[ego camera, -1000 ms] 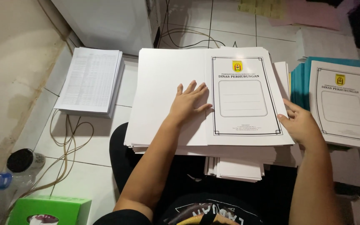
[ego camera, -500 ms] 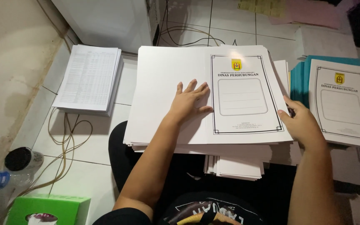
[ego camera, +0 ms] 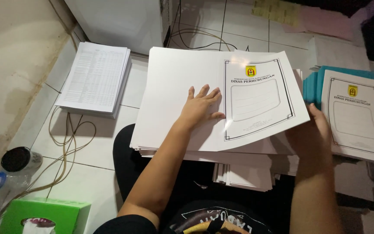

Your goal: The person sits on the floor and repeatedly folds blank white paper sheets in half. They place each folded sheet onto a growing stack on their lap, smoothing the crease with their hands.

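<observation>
Head view: left hand [ego camera: 202, 106] flat on white cover [ego camera: 182, 91]; right hand [ego camera: 314, 130] lifting its edge

My right hand [ego camera: 314, 130] has lifted the near right edge of the printed cover sheet [ego camera: 258, 97]; that sheet now curves upward, its corner raised beside my fingers.

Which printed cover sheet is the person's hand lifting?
The middle cover sheet, atop the white stack: the right hand raises its right edge. The other cover sheet lies untouched on the teal pile.
</observation>
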